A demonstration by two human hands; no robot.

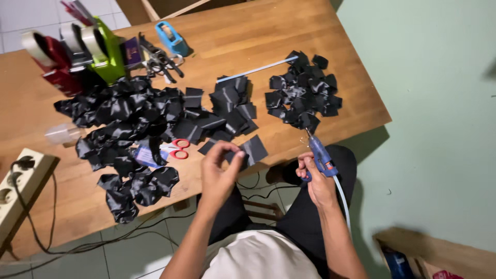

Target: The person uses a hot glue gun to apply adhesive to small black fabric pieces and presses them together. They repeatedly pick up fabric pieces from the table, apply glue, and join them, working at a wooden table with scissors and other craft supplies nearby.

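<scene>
At frame centre, the left hand (219,173) is pinching a black ribbon square (248,151) over the desk (289,31) edge, keeping it steady, while the right hand (316,181) is gripping a blue glue gun (321,157) with its nozzle aimed away.

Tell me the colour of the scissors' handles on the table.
Red: the scissors lie among black ribbon pieces, seen in the head view.

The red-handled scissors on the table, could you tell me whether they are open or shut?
Cannot tell: only the two red loops of the scissors show side by side; black ribbon pieces hide the blades.

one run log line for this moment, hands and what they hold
left hand: pinching black ribbon square | right hand: holding blue glue gun | wooden table
</scene>
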